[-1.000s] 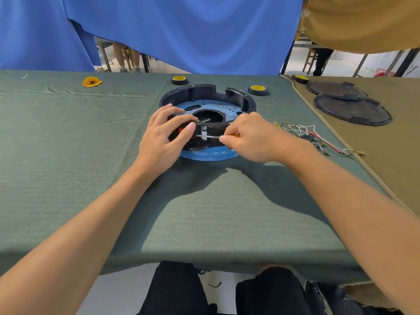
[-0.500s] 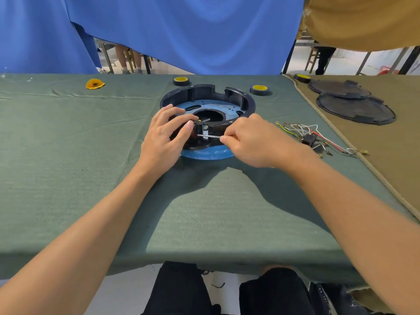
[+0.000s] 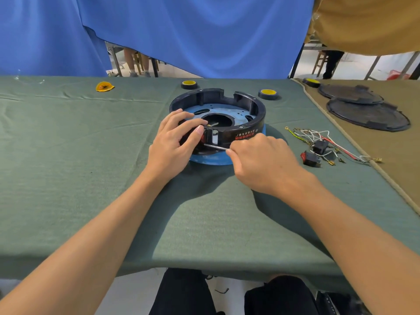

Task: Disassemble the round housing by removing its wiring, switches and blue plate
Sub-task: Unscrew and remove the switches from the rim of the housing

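The left hand (image 3: 172, 142) grips the round black plastic housing (image 3: 245, 131), thumb beside its small red switch (image 3: 203, 138); just right of it, the right hand (image 3: 261, 158) pinches a thin steel screwdriver (image 3: 214, 147). Should the tip slip while prying, it could jab that thumb

- Work table (image 3: 68, 178) under green cloth, creased near the far edge.
- Blue curtain (image 3: 204, 30) hanging right behind.
- Neighbouring table (image 3: 404, 155) at right under tan cloth, mustard curtain (image 3: 363, 23) above.
- Pale floor (image 3: 354, 69), wooden stool (image 3: 320, 54), metal legs (image 3: 372, 67) beyond the gaps.
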`<state>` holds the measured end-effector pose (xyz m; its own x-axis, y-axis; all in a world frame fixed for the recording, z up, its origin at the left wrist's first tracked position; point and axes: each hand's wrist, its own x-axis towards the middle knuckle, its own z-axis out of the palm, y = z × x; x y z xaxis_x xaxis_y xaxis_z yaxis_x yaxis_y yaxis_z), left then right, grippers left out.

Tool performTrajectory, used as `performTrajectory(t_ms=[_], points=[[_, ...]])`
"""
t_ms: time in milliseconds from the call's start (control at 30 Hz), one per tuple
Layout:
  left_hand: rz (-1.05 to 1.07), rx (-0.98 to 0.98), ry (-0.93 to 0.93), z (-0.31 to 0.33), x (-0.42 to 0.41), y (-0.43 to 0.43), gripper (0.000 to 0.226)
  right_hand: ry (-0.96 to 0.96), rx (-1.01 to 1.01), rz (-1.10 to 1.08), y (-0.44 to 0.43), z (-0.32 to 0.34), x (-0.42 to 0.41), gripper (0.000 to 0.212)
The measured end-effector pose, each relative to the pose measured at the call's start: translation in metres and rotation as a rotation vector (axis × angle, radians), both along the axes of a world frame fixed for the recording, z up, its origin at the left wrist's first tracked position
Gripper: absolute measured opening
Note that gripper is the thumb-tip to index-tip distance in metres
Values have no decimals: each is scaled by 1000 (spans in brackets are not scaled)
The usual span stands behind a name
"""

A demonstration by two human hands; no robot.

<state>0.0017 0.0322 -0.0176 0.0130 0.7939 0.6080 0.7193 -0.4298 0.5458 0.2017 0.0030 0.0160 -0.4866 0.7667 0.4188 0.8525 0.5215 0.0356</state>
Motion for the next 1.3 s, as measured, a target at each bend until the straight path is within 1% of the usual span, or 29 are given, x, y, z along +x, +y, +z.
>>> performTrajectory(t_ms=[67, 300, 433, 533, 633, 733, 900, 1200, 1300], points=[[3, 9, -1, -1, 0, 0, 34, 14, -8, -9, -1, -1, 4, 27], [5, 3, 4, 0, 1, 0, 36, -8, -18, -68, -2, -3, 1, 22], [14, 5, 2, 0, 2, 0, 36, 43, -40, -37, 0, -7, 1, 26], [14, 6, 8, 1, 2, -1, 35, 102, -156, -9, 12, -4, 8, 34], [17, 1, 8, 1, 2, -2, 35, 127, -286, 66, 26, 4, 15, 42], [20, -3, 9, 2, 2, -2, 34, 171, -388, 167, 39, 9, 19, 39], [40, 16, 9, 3, 1, -3, 34, 246, -526, 208, 54, 14, 20, 31], [79, 6, 11, 4, 1, -3, 34, 302, -672, 252, 65, 21, 22, 31], [94, 8, 36, 4, 2, -4, 36, 297, -669, 240, 66, 22, 20, 32]])
